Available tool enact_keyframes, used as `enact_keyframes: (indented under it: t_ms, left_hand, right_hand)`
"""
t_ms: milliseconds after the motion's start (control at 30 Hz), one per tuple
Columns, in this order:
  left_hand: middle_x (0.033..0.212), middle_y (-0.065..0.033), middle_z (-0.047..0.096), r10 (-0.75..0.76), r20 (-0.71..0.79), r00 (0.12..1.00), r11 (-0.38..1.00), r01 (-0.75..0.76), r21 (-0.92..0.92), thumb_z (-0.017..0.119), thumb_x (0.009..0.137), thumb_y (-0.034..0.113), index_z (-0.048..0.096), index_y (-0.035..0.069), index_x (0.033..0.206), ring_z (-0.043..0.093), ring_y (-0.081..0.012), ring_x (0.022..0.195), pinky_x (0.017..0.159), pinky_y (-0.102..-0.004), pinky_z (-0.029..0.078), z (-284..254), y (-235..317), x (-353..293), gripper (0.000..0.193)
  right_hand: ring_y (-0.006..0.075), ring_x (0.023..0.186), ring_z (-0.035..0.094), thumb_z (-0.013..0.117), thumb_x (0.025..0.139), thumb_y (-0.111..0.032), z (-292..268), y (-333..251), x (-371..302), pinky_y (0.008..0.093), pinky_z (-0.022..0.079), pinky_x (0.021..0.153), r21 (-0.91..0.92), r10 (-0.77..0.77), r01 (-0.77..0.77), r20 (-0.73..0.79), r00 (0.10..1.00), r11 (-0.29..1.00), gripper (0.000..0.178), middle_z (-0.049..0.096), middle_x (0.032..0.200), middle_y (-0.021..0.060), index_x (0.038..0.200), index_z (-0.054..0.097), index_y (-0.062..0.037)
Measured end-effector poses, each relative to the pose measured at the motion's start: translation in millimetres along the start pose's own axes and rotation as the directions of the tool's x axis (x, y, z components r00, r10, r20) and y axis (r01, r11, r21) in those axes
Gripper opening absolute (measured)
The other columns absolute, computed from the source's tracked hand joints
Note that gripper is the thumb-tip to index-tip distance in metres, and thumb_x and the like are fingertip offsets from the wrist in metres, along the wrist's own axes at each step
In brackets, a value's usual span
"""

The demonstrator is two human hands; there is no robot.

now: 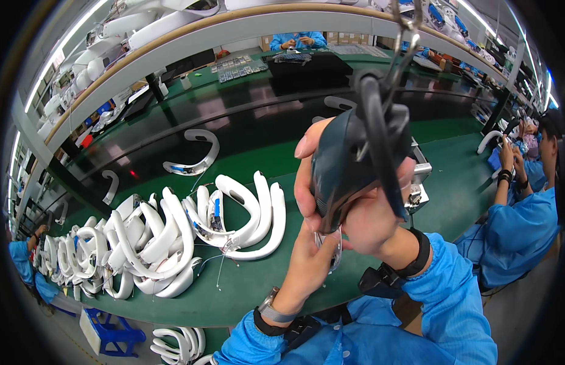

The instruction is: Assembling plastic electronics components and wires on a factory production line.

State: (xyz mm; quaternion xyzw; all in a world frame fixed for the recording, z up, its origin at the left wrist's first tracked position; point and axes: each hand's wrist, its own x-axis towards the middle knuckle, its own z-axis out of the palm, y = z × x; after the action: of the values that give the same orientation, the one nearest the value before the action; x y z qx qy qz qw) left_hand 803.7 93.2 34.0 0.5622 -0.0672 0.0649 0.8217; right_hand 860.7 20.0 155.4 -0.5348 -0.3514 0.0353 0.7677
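The right hand (371, 225) gripped a dark plastic tool (338, 161), likely heavy, best held round its middle; the left hand (311, 255) pinched a small shiny piece (338, 258).

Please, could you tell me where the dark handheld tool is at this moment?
In the head view, the dark handheld tool is right of centre, gripped in the right hand, above the left hand and below the metal hook.

Right hand (375, 224) grips a dark suspended tool (340, 164) above the left hand (310, 258); curved white housings (157, 246) lie heaped on the green bench (228, 306).
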Motion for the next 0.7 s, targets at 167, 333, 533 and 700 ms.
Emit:
enact_keyframes:
  t_ms: [167, 333, 533, 700]
  left_hand:
    - [0.125, -0.0133, 0.057, -0.132, -0.063, 0.989, 0.989, 0.127, -0.08, 0.043, 0.101, 0.012, 0.038, 0.0, 0.14, 0.061, -0.0211, 0.105, 0.085, -0.0345, 0.054, -2.3, -5.2, -1.4, 0.042]
    - [0.112, -0.0192, 0.064, -0.173, 0.045, 0.984, 0.967, 0.178, -0.184, 0.037, 0.103, 0.02, 0.041, 0.0, 0.138, 0.068, -0.0247, 0.091, 0.084, -0.0328, 0.052, 2.4, 8.2, 2.3, 0.04]
    - [0.082, -0.0093, 0.064, -0.084, -0.149, 0.985, 0.988, 0.102, 0.118, 0.044, 0.105, 0.028, 0.052, 0.001, 0.122, 0.063, -0.0154, 0.059, 0.053, -0.0242, 0.05, 9.4, 46.0, 27.6, 0.033]
    - [0.087, -0.0123, 0.07, 0.098, 0.147, 0.984, 0.674, -0.174, 0.718, 0.067, 0.089, 0.02, 0.065, -0.005, 0.111, 0.069, -0.0206, 0.076, 0.069, -0.0323, 0.053, 1.0, 65.3, 138.3, 0.034]
  right_hand:
    - [0.0108, 0.051, 0.056, 0.021, 0.08, -0.091, -9.6, -5.4, 4.8, 0.0226, 0.044, 0.044, -0.025, 0.003, -0.001, 0.081, 0.997, 1.0, 0.105, 0.061, 0.072, 0.0107, 0.119, 0.047, 0.0023]
    - [0.014, 0.053, 0.059, 0.017, 0.093, -0.077, -44.8, -23.0, 8.7, 0.0251, 0.048, 0.049, 0.025, -0.139, 0.14, -0.011, 0.99, 0.99, 0.092, 0.063, 0.077, 0.0131, 0.121, 0.048, 0.0052]
    - [0.0141, 0.069, 0.063, 0.031, 0.1, -0.063, -106.6, -20.5, -5.9, 0.0243, 0.051, 0.065, -0.168, -0.092, 0.06, -0.189, 0.978, 0.984, 0.077, 0.063, 0.091, 0.0118, 0.136, 0.044, 0.0038]
    - [0.0149, 0.089, 0.062, 0.053, 0.097, -0.046, -151.7, -16.3, -24.4, 0.0279, 0.051, 0.08, -0.375, -0.226, 0.146, -0.18, 0.957, 0.916, 0.064, 0.061, 0.104, 0.0102, 0.138, 0.041, 0.0013]
